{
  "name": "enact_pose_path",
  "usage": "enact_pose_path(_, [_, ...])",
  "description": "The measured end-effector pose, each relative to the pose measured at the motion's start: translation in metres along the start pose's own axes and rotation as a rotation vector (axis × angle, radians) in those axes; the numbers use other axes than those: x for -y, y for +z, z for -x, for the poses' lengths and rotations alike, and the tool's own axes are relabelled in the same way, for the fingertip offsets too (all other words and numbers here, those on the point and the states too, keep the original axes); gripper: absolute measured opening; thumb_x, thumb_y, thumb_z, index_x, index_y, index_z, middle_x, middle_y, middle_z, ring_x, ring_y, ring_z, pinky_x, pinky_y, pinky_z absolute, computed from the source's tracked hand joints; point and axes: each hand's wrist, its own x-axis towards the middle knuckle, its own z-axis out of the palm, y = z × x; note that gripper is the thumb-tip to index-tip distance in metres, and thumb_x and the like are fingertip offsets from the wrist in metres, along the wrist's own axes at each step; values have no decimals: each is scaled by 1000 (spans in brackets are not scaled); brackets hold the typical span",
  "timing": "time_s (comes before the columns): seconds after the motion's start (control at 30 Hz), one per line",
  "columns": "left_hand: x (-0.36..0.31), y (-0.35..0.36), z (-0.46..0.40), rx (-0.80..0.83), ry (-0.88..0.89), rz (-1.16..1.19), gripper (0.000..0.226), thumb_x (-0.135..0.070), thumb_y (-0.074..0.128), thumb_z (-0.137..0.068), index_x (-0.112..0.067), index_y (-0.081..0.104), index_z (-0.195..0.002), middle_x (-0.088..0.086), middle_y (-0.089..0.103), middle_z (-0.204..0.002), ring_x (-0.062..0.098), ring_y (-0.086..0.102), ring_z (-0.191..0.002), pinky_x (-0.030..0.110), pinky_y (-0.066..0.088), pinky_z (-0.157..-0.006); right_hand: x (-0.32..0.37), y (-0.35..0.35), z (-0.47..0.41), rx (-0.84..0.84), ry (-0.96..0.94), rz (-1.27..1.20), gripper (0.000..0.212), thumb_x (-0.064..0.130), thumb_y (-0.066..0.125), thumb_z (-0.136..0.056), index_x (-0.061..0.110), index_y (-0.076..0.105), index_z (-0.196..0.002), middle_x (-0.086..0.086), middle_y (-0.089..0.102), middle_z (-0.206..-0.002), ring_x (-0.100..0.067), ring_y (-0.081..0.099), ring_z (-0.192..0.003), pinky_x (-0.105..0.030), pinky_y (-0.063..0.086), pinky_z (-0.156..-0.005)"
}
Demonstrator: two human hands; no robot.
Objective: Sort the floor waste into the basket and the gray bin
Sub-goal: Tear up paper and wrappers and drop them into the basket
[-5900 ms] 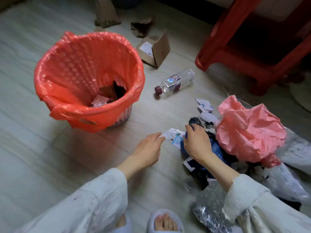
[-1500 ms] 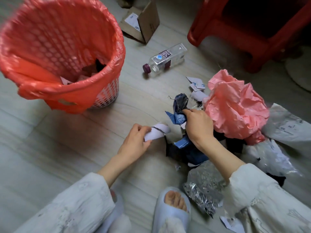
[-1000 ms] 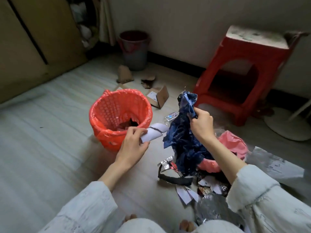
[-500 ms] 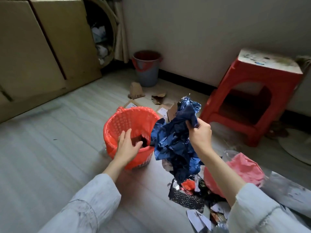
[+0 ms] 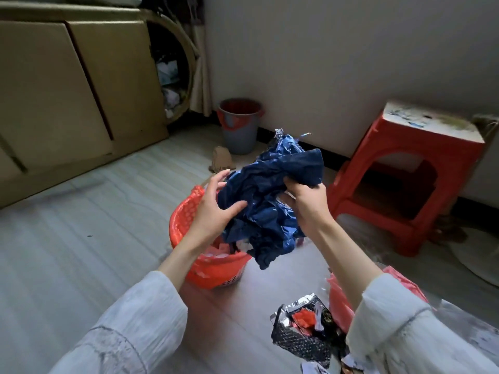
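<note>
Tan cabinets (image 5: 67, 90) fill the far left, and pale floor (image 5: 81, 238) runs from them toward the near edge. A red stool (image 5: 405, 168) stands at the right against the wall. Far back in the corner sits the gray bin (image 5: 239, 128), upright, with a red liner at its rim. Nearer, in the middle of the floor, the basket (image 5: 213, 268) with its red bag lining stands upright, pale scraps lying inside it. Held in the air just above the basket and overlapping its right rim is a crumpled blue foil wrapper (image 5: 267, 209). The right hand (image 5: 307, 203) grips the wrapper's right side, fingers curled into the folds. The left hand (image 5: 213, 209) presses its left side, thumb on the front of the foil and fingers loosely spread behind it. On the near right floor lies a crumpled pink bag (image 5: 340, 298), partly hidden by the right sleeve, with a silver and black packet (image 5: 299, 338) just beside it on the left.
</note>
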Motion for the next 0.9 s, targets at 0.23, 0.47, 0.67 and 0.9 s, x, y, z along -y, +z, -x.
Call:
enact_pose_path(0.23, [51,-13,-38,-375,-169,-286,56,4,52,-81,-24,46,-129,14,55,-108,27,53,-100,24,37,-82,-47,35,-52,99,160,296,37,3,54,-88,3,47,-124,-7,60,-97,-22,60,-99,-45,47,-98])
enact_pose_path(0.47, [143,-16,-33,-151,-392,-578,61,0,49,-86,-22,35,-141,17,28,-144,31,37,-128,32,25,-108,-141,-14,-42,270,-131,1304,24,14,46,-87,10,65,-101,-12,64,-110,-33,57,-105,-41,47,-85])
enact_pose_path(0.67, [176,-6,-7,436,-317,-1077,36,-38,32,-98,-29,60,-120,7,37,-147,22,32,-135,36,22,-108,-194,-30,-35,682,-580,1798,20,24,69,-65,24,67,-85,2,64,-83,-24,61,-90,-36,49,-70])
enact_pose_path(0.9, [157,-14,27,607,-304,-1055,39,-39,21,-100,-33,59,-102,-5,65,-108,19,54,-109,38,24,-99,-187,-27,-22,795,-709,1816,33,11,30,-60,24,61,-57,8,52,-52,-15,55,-51,-27,34,-73])
